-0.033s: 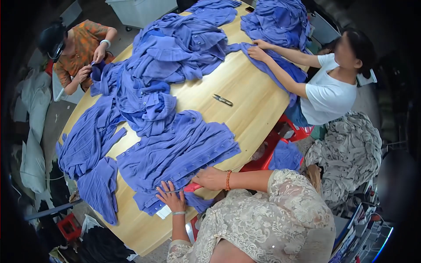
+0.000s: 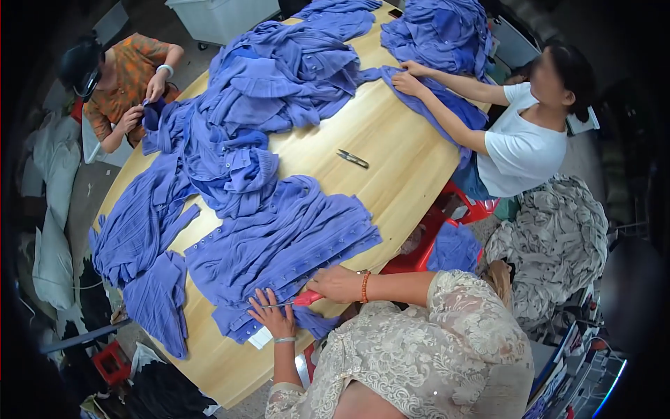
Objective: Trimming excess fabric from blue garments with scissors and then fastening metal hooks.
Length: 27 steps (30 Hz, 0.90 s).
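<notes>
A violet-blue ribbed garment (image 2: 279, 230) lies spread on the near part of the table, with a row of small fasteners along its edge band. My left hand (image 2: 273, 315) rests flat on its near corner, fingers spread. A white label (image 2: 259, 339) shows beside that hand. My right hand (image 2: 336, 284) is closed round the red handle of a tool (image 2: 307, 299) with a thin metal shaft. The shaft reaches left across the cloth to my left fingers; its exact kind is unclear, and the tip is hard to make out.
Heaped blue garments (image 2: 279, 77) cover much of the wooden table (image 2: 391, 153). Thread snips (image 2: 353, 158) lie mid-table. One person (image 2: 132, 84) handles cloth at the far left, another (image 2: 523, 140) at the right. Grey cloth (image 2: 551, 244) is piled beside a red stool (image 2: 412, 262).
</notes>
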Tool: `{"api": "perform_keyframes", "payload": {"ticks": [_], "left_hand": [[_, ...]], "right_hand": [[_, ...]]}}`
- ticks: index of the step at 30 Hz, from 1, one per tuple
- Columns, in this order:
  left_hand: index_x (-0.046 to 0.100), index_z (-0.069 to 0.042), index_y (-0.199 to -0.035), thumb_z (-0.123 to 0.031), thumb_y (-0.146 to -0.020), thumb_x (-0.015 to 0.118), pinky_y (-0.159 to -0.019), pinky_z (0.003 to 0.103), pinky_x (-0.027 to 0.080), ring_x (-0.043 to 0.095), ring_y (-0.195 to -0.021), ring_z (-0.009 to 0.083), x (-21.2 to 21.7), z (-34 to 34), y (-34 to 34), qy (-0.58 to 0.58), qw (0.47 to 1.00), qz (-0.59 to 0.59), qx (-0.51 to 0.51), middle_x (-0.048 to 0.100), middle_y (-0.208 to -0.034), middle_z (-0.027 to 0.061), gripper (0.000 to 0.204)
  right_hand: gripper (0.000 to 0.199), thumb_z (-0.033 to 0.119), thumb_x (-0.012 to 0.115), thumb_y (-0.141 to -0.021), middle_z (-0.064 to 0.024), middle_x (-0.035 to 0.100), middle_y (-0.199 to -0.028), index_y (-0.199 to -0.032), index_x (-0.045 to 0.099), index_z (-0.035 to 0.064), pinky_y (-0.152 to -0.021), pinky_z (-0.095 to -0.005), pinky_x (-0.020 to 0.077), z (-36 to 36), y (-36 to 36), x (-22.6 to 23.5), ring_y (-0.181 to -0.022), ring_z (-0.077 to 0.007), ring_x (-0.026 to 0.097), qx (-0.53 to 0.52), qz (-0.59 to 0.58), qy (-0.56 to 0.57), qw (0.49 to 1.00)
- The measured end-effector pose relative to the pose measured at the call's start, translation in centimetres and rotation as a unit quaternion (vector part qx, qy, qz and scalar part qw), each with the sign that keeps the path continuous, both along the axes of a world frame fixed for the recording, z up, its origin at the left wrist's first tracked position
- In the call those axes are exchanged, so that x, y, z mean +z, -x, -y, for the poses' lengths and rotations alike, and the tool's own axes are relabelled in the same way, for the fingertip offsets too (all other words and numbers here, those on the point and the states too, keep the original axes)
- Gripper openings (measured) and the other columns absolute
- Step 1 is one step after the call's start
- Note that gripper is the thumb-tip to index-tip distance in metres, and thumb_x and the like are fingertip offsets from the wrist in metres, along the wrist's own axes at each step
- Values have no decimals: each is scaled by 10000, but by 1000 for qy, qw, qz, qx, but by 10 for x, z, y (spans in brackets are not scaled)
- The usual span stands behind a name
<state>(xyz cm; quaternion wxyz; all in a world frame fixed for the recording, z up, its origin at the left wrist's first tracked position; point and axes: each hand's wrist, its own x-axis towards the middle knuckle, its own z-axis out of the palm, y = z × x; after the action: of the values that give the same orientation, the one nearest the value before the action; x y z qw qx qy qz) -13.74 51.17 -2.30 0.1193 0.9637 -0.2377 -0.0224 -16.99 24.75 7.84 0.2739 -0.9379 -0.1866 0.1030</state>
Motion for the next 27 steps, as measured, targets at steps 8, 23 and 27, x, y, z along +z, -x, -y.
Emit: {"api": "perform_keyframes", "payload": {"ticks": [8,23,27], "left_hand": [[380,-98,-1470,-379,-919,555,-1150,607,57,150,-1455,438,31,32,14,40,998,-9,-40,238,-1575,180,642],[447,-109,-1428,-384,-855,642,-1144,626,47,150,-1451,443,25,64,-1,1,990,-36,-137,250,-1576,146,665],[447,-106,-1427,-384,-847,647,-1145,625,43,146,-1454,436,22,60,-2,-21,990,-31,-136,254,-1579,126,674]], "right_hand": [[200,141,565,-822,-130,628,-891,-993,569,36,-696,-387,508,23,32,0,-868,-286,619,-66,-15,12,998],[213,128,591,-791,-140,629,-793,-971,560,17,-653,-420,514,69,49,-4,-810,-319,629,-80,-41,43,995],[193,126,574,-804,-167,640,-723,-951,560,1,-624,-447,509,68,50,1,-754,-342,652,-71,-82,41,993]]}}
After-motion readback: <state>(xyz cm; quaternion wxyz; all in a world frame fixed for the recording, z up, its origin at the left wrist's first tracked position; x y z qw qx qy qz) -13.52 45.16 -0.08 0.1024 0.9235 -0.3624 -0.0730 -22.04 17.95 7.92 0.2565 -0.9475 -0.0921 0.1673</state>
